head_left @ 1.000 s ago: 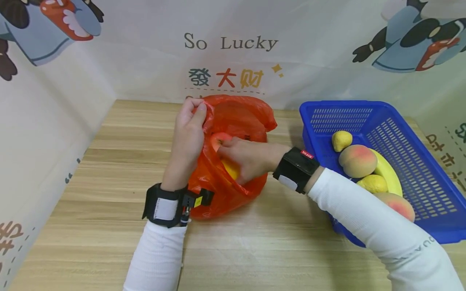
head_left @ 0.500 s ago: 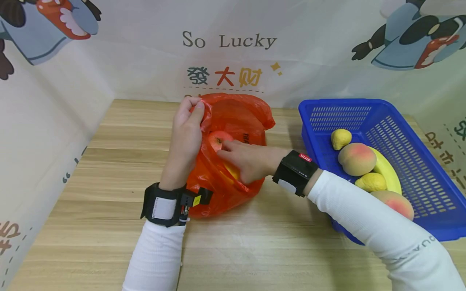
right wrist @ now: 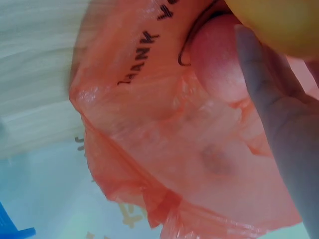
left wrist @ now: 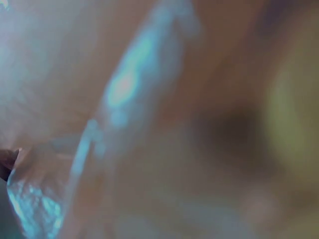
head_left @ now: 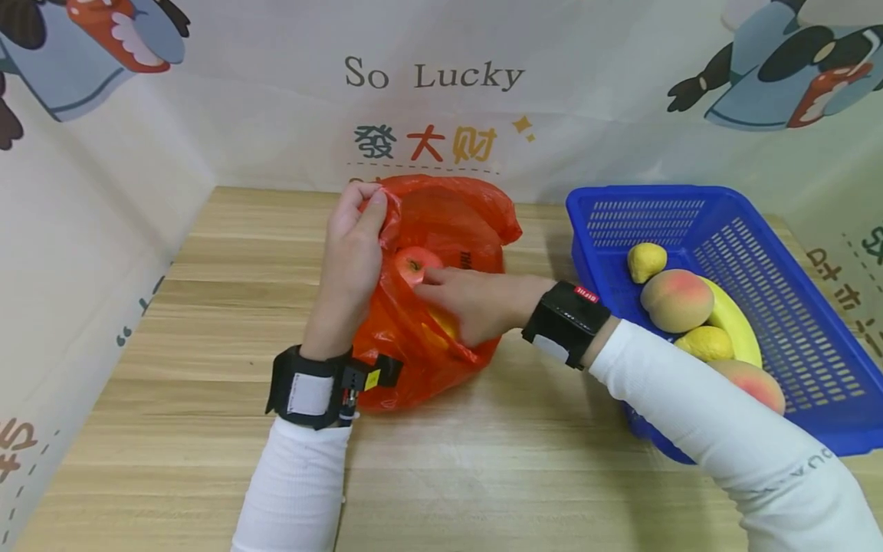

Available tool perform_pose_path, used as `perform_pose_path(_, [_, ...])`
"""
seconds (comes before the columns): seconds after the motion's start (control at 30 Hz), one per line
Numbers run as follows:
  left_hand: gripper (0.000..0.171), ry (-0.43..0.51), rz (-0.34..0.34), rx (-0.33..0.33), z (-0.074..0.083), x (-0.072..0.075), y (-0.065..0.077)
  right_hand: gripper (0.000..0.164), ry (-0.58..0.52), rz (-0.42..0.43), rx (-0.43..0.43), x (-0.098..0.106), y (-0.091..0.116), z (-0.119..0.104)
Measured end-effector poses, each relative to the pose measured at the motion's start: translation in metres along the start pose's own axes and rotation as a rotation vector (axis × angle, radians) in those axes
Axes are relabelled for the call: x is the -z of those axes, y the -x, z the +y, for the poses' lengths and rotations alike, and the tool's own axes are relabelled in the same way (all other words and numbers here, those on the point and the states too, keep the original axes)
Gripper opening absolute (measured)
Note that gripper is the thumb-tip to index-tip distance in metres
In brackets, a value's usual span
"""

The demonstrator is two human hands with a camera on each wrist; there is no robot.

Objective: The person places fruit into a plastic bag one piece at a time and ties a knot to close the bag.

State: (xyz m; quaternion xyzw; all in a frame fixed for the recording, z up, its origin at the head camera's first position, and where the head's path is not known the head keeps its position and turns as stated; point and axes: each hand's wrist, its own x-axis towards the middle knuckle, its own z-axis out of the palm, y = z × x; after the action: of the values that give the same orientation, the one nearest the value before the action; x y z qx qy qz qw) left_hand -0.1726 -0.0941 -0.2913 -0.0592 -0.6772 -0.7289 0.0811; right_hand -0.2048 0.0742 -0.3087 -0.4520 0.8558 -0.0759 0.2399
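Note:
In the head view a red plastic bag [head_left: 414,376] lies on the wooden table with its mouth spread. My left hand [head_left: 350,257] pinches the bag's rim at the upper left. My right hand [head_left: 476,303] reaches inside, its fingers around a smooth yellow fruit [head_left: 439,320], mostly hidden by hand and film; its kind is unclear. Right beside the fingertips sits a red apple [head_left: 416,264], stem upward. The right wrist view shows the yellow fruit [right wrist: 281,22] against the fingers, with the apple [right wrist: 217,59] touching them from the other side. The left wrist view is badly blurred.
On the right stands a blue perforated basket [head_left: 838,360]. It contains a small lemon [head_left: 647,263], another lemon [head_left: 707,344], a peach [head_left: 677,300], a second peach [head_left: 752,385] and a banana [head_left: 733,318]. A printed cloth [head_left: 276,100] hangs behind the table.
The right hand has shifted slightly inside the bag, and more of the apple shows. Less of the yellow fruit is uncovered. The left hand keeps its hold on the rim.

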Motion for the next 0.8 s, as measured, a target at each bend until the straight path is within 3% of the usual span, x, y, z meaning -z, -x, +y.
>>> perform_pose_path(0.4, [0.012, 0.021, 0.0, 0.004, -0.001, 0.001, 0.001, 0.074, -0.044, 0.054, -0.086, 0.024, 0.022, 0.005])
perform_pose_path(0.63, [0.014, 0.028, 0.007, 0.009, -0.001, 0.0, 0.001, 0.06, -0.042, 0.205, -0.088, 0.048, 0.052, 0.016])
perform_pose_path(0.8, [0.014, 0.026, 0.008, 0.002, 0.0, 0.0, 0.001, 0.053, -0.081, 0.312, -0.149, 0.066, 0.081, 0.032])
